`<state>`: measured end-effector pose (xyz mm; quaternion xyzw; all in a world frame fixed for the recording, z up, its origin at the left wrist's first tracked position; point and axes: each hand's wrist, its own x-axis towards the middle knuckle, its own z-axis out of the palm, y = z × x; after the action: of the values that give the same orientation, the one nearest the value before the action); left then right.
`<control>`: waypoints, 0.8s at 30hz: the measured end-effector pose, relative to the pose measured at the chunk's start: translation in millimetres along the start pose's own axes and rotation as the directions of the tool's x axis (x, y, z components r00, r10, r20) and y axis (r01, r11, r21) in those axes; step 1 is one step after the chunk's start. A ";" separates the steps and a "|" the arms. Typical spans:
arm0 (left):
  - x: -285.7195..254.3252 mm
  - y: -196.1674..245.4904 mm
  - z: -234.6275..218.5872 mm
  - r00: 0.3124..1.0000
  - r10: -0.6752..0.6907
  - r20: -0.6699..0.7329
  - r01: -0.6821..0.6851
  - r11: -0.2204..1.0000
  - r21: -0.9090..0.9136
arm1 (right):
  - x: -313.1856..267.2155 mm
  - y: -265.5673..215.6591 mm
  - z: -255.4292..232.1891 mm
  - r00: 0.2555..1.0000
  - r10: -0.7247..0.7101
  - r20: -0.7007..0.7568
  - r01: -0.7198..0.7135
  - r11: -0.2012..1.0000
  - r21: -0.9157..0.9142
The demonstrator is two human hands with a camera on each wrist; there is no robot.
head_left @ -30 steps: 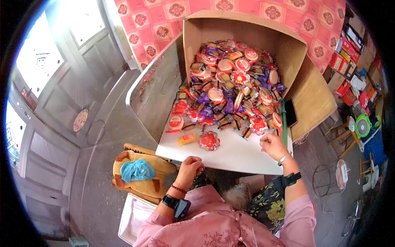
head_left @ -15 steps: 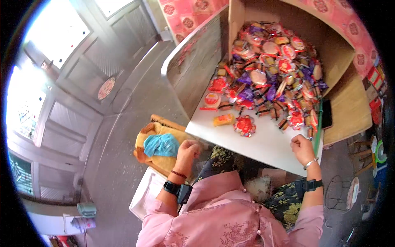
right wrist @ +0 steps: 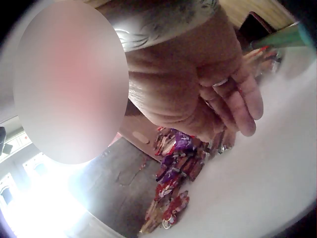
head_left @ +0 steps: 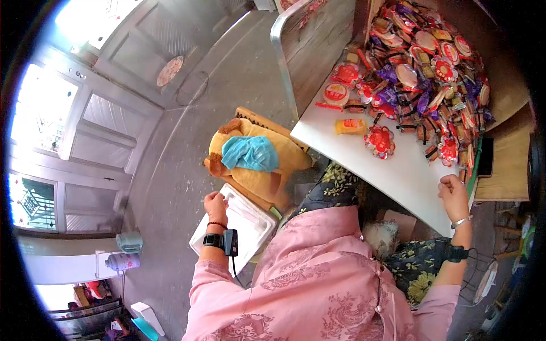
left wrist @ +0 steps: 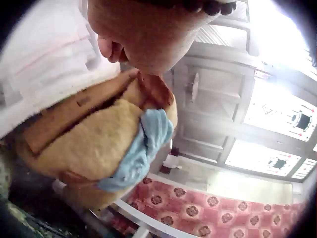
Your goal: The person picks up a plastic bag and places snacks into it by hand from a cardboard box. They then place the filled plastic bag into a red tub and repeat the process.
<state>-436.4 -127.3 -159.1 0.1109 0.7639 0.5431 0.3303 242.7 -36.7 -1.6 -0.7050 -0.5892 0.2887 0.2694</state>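
My left hand (head_left: 216,207) hangs over the edge of a white plastic tub (head_left: 196,243), its fingers loosely curled; nothing shows in them. Pale, sheet-like material (left wrist: 49,47) lies in the tub in the left wrist view. At the front right of the white table (head_left: 398,170), my right hand (head_left: 453,198) is low over the surface, fingers bent and nothing between them. Beyond it spreads a heap of wrapped snacks (head_left: 418,79) spilling from a cardboard box. Nearer me lie a yellow wrapped snack (head_left: 351,126) and a red flower-shaped packet (head_left: 379,141).
A tan plush cushion (head_left: 290,150) with a blue cloth (head_left: 250,153) on it sits on a wooden chair left of the table. A dark phone (head_left: 485,156) and a green bar (head_left: 475,165) border the table's right side. An upright panel (head_left: 310,45) edges its left.
My left hand has moved from the table's front edge, left and back past the cushion to the tub. The view has turned left. My right hand has stayed near the table's right front.
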 end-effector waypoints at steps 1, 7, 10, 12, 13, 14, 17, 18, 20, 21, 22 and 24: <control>-2.6 -11.5 -8.7 1.000 -0.004 -0.006 0.004 1.000 0.002 | -0.1 0.7 0.9 1.000 0.000 0.007 0.000 1.000 -0.001; -21.4 -76.0 -27.5 0.987 -0.120 -0.105 0.153 0.896 0.418 | 0.5 -2.0 1.6 0.998 0.026 0.049 -0.023 0.998 -0.056; -24.7 -94.8 -22.2 0.969 -0.206 -0.137 0.245 0.878 0.411 | 0.3 -3.1 2.5 0.996 0.058 0.068 -0.053 0.996 -0.073; -24.1 -96.6 -22.5 0.958 -0.254 -0.133 0.286 0.880 0.378 | -1.7 -5.2 3.6 0.997 0.058 0.060 -0.054 0.996 -0.067; -25.5 -95.7 -21.5 0.945 -0.301 -0.129 0.328 0.879 0.345 | -2.1 -4.4 3.9 0.996 0.058 0.061 -0.054 0.996 -0.067; -29.0 -89.3 -19.1 0.937 -0.328 -0.121 0.350 0.879 0.323 | -2.0 -2.4 3.6 0.996 0.060 0.069 -0.055 0.996 -0.065; -24.3 -93.6 -24.3 0.932 -0.358 -0.061 0.359 0.880 0.310 | -0.6 9.9 2.7 0.996 0.046 0.076 -0.041 0.997 -0.065; -8.7 -116.2 -36.5 0.932 -0.358 -0.061 0.359 0.880 0.312 | -0.3 12.5 2.8 0.997 0.028 0.074 -0.023 0.997 -0.067; 26.6 -172.3 -65.5 0.976 -0.175 0.128 0.099 0.884 0.457 | -1.1 9.5 2.8 0.997 0.025 0.070 -0.020 0.998 -0.065; 24.9 -171.2 -66.3 0.976 -0.176 0.127 0.099 0.883 0.458 | -1.4 8.6 3.1 0.998 0.021 0.067 -0.017 0.998 -0.064; 20.2 -167.0 -66.5 0.983 -0.142 0.120 0.062 0.859 0.508 | -1.5 8.7 3.4 0.997 0.022 0.068 -0.018 0.998 -0.063; 12.7 -157.5 -65.3 0.988 -0.107 0.114 0.025 0.830 0.557 | -1.2 9.0 3.9 0.998 0.015 0.057 -0.012 0.998 -0.062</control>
<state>-457.0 -230.7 -293.7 0.2133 0.8666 0.2777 0.3555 245.8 -39.2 -10.6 -0.7084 -0.6006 0.2923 0.2283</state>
